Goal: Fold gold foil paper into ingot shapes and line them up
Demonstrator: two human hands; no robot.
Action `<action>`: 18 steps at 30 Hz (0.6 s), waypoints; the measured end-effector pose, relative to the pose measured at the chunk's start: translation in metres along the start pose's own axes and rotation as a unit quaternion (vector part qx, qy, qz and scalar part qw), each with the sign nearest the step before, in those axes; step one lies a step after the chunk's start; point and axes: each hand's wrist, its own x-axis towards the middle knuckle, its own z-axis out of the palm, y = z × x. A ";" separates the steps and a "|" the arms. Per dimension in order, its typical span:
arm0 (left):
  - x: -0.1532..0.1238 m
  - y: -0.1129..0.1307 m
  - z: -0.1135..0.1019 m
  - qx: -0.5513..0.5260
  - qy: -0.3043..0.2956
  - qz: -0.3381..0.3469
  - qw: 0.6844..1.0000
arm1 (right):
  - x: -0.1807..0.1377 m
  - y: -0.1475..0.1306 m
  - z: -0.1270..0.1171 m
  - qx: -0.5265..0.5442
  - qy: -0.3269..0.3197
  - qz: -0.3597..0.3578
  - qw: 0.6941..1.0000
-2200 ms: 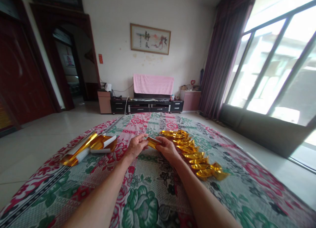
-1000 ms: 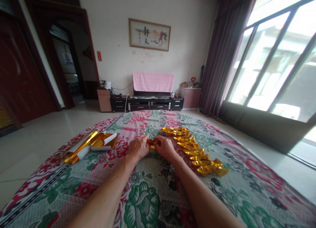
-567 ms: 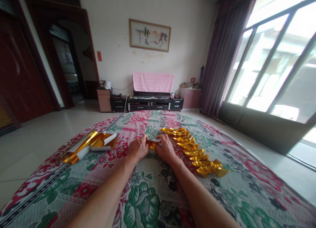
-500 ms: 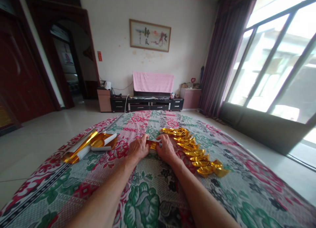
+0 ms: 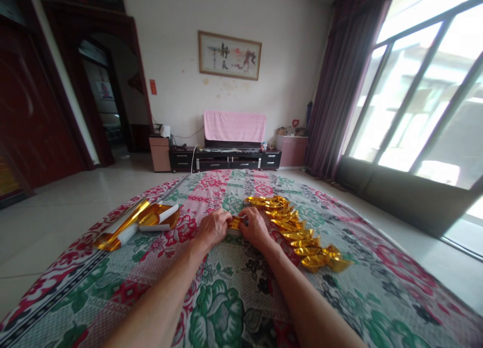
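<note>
My left hand (image 5: 213, 228) and my right hand (image 5: 254, 228) meet over a floral cloth (image 5: 226, 297), each pinching one end of a small folded piece of gold foil paper (image 5: 235, 222) held low above the cloth. Both hands have their fingers closed on it. Just right of my right hand, a curved row of several folded gold foil pieces (image 5: 298, 235) lies on the cloth. To the left lies a stack of gold foil sheets (image 5: 138, 222) with white backing, partly curled.
The cloth covers a low wide surface with tiled floor (image 5: 56, 212) around it. A dark TV cabinet (image 5: 226, 160) with a pink cover stands at the far wall. A doorway is on the left; large windows (image 5: 426, 96) and a curtain are on the right.
My hands have lowered toward the cloth and drawn closer together, so less of the gold foil piece shows between them. The foil row and the sheet stack have stayed in place.
</note>
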 end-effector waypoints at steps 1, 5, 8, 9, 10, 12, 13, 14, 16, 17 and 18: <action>0.000 -0.001 0.001 -0.005 0.002 0.008 1.000 | 0.000 0.000 0.000 -0.002 -0.004 0.007 1.000; 0.002 -0.002 0.003 -0.024 0.006 0.046 0.999 | 0.001 0.000 -0.001 -0.005 -0.017 0.027 0.999; 0.002 -0.003 0.003 -0.032 0.004 0.066 0.997 | 0.002 0.001 -0.001 -0.012 -0.016 0.033 0.999; 0.002 -0.003 0.003 -0.033 0.004 0.073 0.997 | 0.002 0.002 -0.001 -0.015 -0.015 0.033 0.999; 0.002 -0.003 0.003 -0.033 0.003 0.080 0.996 | 0.002 0.002 0.000 -0.017 -0.014 0.033 0.999; 0.001 -0.003 0.004 -0.032 0.002 0.091 0.995 | 0.002 0.004 0.000 -0.018 -0.011 0.035 0.999; 0.001 -0.003 0.004 -0.031 0.001 0.096 0.995 | 0.002 0.004 0.000 -0.017 -0.011 0.038 0.999; 0.000 -0.003 0.004 -0.030 0.001 0.100 0.995 | 0.003 0.004 -0.001 -0.016 -0.012 0.043 0.999; -0.001 -0.002 0.005 -0.024 0.004 0.106 0.994 | 0.003 0.004 -0.002 -0.015 -0.018 0.056 0.998; -0.002 -0.002 0.005 -0.021 0.009 0.107 0.994 | 0.004 0.003 -0.003 -0.014 -0.023 0.062 0.998; -0.003 -0.001 0.004 -0.017 0.014 0.107 0.994 | 0.004 0.003 -0.004 -0.014 -0.028 0.067 0.997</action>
